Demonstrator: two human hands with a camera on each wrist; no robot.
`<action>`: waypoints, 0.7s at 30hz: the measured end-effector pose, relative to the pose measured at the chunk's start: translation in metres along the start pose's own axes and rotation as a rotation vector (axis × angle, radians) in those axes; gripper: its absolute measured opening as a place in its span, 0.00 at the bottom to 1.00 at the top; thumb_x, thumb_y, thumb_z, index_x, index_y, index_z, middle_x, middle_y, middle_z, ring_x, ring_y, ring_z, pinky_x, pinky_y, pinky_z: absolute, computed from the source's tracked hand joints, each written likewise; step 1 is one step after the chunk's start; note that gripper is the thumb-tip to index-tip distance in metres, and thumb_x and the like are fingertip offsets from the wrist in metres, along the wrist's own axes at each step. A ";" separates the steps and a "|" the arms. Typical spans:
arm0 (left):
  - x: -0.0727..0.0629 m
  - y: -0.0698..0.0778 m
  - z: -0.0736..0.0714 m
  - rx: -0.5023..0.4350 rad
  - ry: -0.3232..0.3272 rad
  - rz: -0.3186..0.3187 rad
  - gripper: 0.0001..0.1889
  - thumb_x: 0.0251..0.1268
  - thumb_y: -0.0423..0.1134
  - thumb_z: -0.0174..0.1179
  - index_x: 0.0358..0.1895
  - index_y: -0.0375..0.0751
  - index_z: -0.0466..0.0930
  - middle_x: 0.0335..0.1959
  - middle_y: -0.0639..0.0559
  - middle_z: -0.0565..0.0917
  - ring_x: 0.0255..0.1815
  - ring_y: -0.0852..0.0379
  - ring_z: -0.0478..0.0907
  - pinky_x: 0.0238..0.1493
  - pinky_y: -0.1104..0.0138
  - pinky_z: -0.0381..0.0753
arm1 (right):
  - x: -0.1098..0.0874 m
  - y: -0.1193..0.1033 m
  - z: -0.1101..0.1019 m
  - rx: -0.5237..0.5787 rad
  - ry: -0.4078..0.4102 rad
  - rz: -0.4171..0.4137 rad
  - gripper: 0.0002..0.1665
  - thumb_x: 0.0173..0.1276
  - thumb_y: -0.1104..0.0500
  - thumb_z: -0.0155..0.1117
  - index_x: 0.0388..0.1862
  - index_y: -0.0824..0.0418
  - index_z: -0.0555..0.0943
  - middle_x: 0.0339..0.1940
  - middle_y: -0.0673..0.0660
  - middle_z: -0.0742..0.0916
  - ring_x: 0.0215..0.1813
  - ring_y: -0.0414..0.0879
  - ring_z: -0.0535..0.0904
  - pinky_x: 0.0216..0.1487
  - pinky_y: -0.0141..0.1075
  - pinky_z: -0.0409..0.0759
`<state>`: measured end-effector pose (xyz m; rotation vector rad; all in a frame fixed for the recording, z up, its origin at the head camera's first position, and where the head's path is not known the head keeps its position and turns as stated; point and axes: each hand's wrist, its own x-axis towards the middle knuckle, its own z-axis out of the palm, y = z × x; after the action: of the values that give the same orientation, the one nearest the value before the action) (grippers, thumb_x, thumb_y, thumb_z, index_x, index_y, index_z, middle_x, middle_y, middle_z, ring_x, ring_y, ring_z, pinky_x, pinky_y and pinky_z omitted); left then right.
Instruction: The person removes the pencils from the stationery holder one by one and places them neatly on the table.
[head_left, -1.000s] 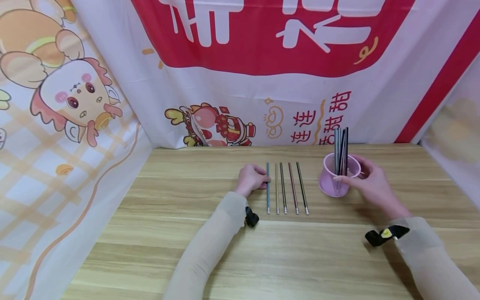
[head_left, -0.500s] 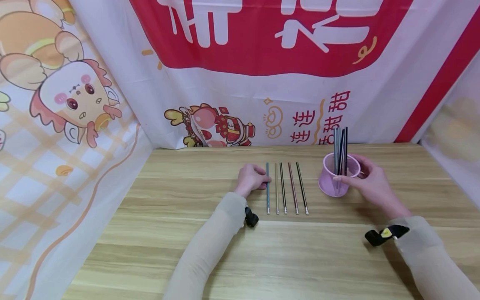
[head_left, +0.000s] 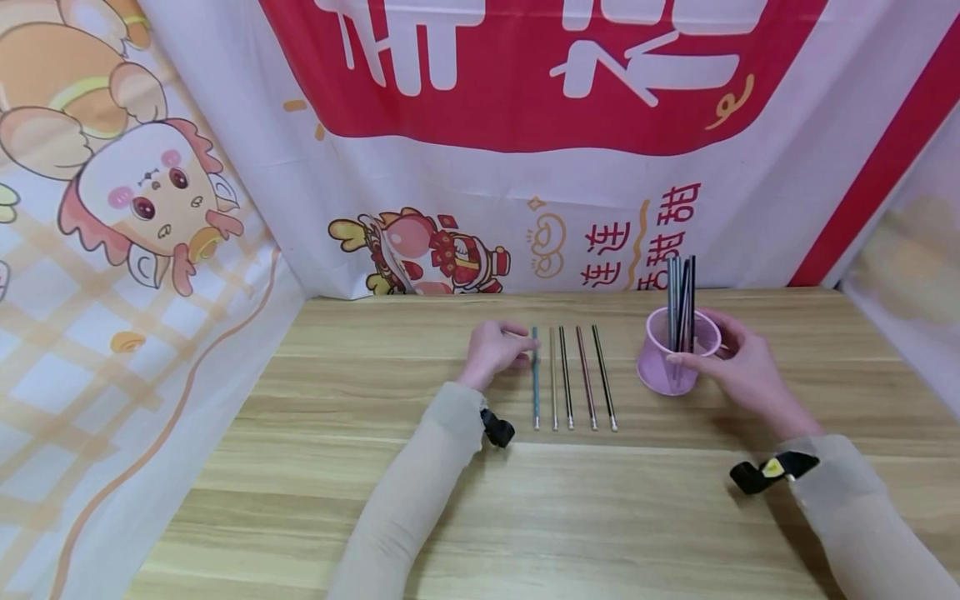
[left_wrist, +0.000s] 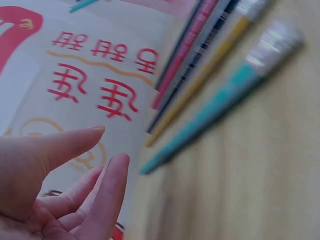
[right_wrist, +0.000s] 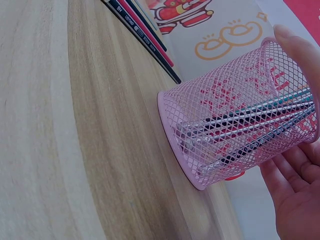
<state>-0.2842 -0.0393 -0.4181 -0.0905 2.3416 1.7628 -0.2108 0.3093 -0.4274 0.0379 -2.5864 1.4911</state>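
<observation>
Several pencils lie side by side on the table, their eraser ends toward the person. The leftmost is a blue pencil; beside it are a yellowish pencil, a black pencil, a red pencil and a dark pencil. My left hand hovers by the blue pencil. In the left wrist view its thumb and fingers are apart with nothing between them. My right hand grips the rim of a pink mesh pencil cup. Several pencils stand inside it, erasers down.
The wooden table ends at a printed cloth hanging behind the pencils and cup. Another patterned cloth borders the left side. Each wrist wears a black strap.
My left hand has lifted off the blue pencil and shifted slightly left and away, its fingers parting. The right hand and the cup have stayed in place.
</observation>
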 end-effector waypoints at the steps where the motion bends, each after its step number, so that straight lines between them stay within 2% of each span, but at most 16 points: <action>1: -0.001 0.003 -0.001 -0.004 -0.005 0.010 0.17 0.62 0.33 0.73 0.53 0.30 0.83 0.37 0.45 0.86 0.40 0.43 0.87 0.44 0.58 0.89 | 0.000 0.000 0.000 -0.001 0.001 -0.001 0.52 0.63 0.47 0.78 0.79 0.61 0.63 0.70 0.67 0.75 0.60 0.54 0.74 0.47 0.17 0.74; 8: -0.009 0.028 0.005 -0.028 -0.061 0.049 0.21 0.60 0.38 0.75 0.54 0.34 0.83 0.38 0.47 0.88 0.44 0.41 0.87 0.47 0.57 0.88 | 0.000 0.000 0.000 0.002 0.001 0.012 0.52 0.63 0.46 0.78 0.79 0.59 0.64 0.70 0.65 0.75 0.61 0.54 0.74 0.48 0.16 0.73; 12: -0.015 0.042 0.014 -0.039 -0.090 0.078 0.20 0.59 0.40 0.76 0.53 0.36 0.85 0.37 0.50 0.88 0.41 0.47 0.88 0.45 0.62 0.89 | 0.000 0.000 0.000 -0.001 -0.004 0.011 0.52 0.63 0.46 0.78 0.79 0.60 0.63 0.71 0.66 0.75 0.61 0.55 0.74 0.48 0.17 0.74; 14: -0.017 0.047 0.019 -0.026 -0.111 0.109 0.20 0.60 0.41 0.76 0.52 0.37 0.85 0.38 0.51 0.89 0.40 0.51 0.88 0.46 0.62 0.88 | 0.001 -0.001 0.000 -0.006 -0.007 0.007 0.52 0.64 0.46 0.77 0.80 0.60 0.63 0.71 0.67 0.74 0.61 0.56 0.74 0.48 0.17 0.74; 18: -0.020 0.055 0.031 0.085 -0.159 0.208 0.21 0.61 0.47 0.75 0.55 0.43 0.86 0.44 0.55 0.88 0.43 0.60 0.85 0.52 0.63 0.85 | 0.000 -0.001 0.000 0.005 -0.005 0.008 0.51 0.64 0.47 0.78 0.79 0.60 0.63 0.70 0.65 0.75 0.61 0.55 0.74 0.48 0.17 0.74; 21: -0.020 0.059 0.041 0.132 -0.188 0.279 0.23 0.61 0.48 0.75 0.57 0.46 0.85 0.47 0.57 0.88 0.46 0.64 0.83 0.54 0.64 0.83 | 0.000 -0.001 0.000 0.009 -0.001 0.006 0.51 0.63 0.47 0.78 0.79 0.60 0.64 0.70 0.65 0.75 0.60 0.54 0.74 0.48 0.16 0.74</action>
<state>-0.2693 0.0154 -0.3696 0.4235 2.4148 1.6397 -0.2103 0.3086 -0.4264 0.0311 -2.5828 1.5054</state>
